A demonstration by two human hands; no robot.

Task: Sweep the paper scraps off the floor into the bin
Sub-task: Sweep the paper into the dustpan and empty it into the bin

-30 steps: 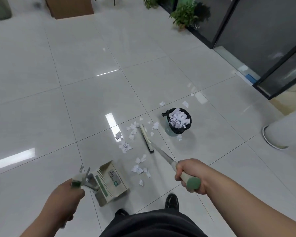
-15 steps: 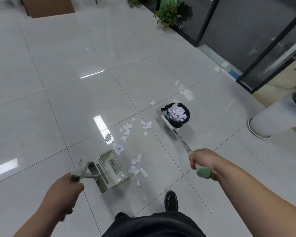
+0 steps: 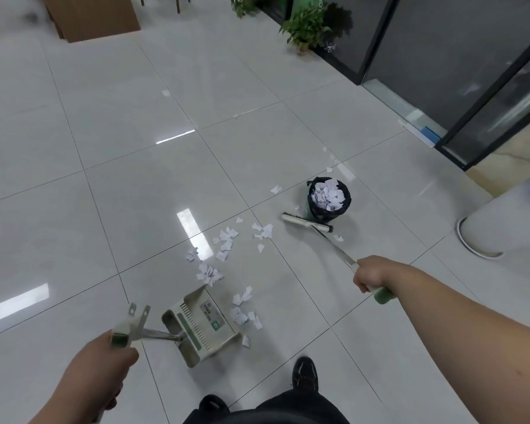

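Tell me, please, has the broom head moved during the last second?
Yes. The broom head has swung right, away from the paper scraps, and now lies at the base of the bin, on its near side.

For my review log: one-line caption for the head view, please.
Right hand holds the broom, head by the scrap-filled bin; left hand holds the dustpan near scattered paper scraps.

The right hand (image 3: 370, 274) grips the broom (image 3: 306, 223), whose head lies just beside the scrap-filled bin (image 3: 328, 199). The left hand (image 3: 104, 362) holds the dustpan (image 3: 201, 324) near scattered paper scraps (image 3: 227, 240) on the floor (image 3: 104, 179).
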